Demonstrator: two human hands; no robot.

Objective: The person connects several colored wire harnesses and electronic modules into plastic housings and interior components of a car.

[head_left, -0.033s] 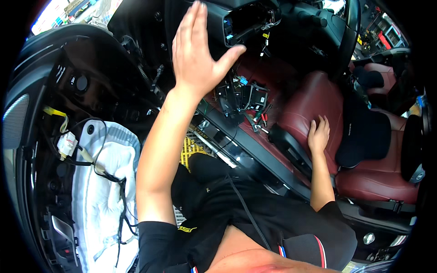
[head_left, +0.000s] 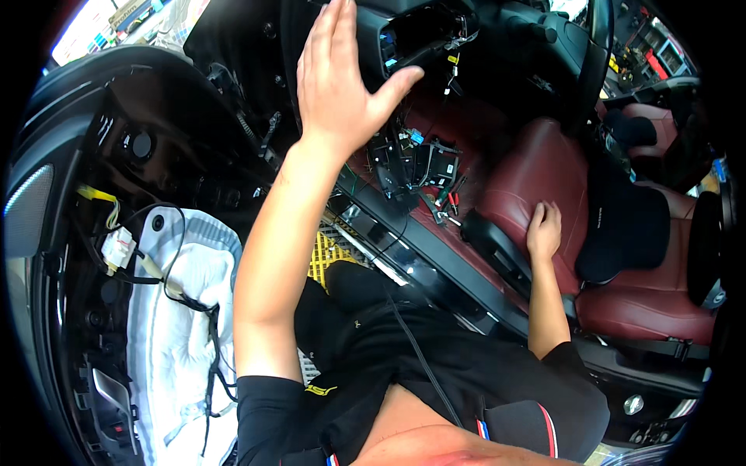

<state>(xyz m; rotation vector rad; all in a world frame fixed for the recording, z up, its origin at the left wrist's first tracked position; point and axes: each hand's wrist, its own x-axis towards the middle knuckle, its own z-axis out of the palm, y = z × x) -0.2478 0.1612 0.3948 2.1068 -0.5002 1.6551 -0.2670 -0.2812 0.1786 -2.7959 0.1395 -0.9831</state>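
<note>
Evidently neither hand grasps anything: the left hand [head_left: 334, 93], at the top of the frame left of centre, is spread flat with the thumb out, beside the black dashboard [head_left: 371, 48] and its gaping cavity; whether the palm touches it cannot be told. The right hand [head_left: 545, 231], right of centre, rests on the maroon seat [head_left: 522, 175] with loosely bent fingers, clenched on nothing.

The seat fills the right-centre of the frame. Its padding should give under a palm, its leather may be a little slick, and the whole is probably heavy and fixed, so the firm side edge would offer the better hold. The dashboard, at upper centre, looks stiff and smooth, likely best taken by the cavity's rim. Just below it hangs a yellow-and-white connector [head_left: 453, 64], probably light and fragile, better held by its plug than its wires. Loose black modules [head_left: 435, 167] lie near the centre, beside red-handled pliers [head_left: 452, 200].
</note>
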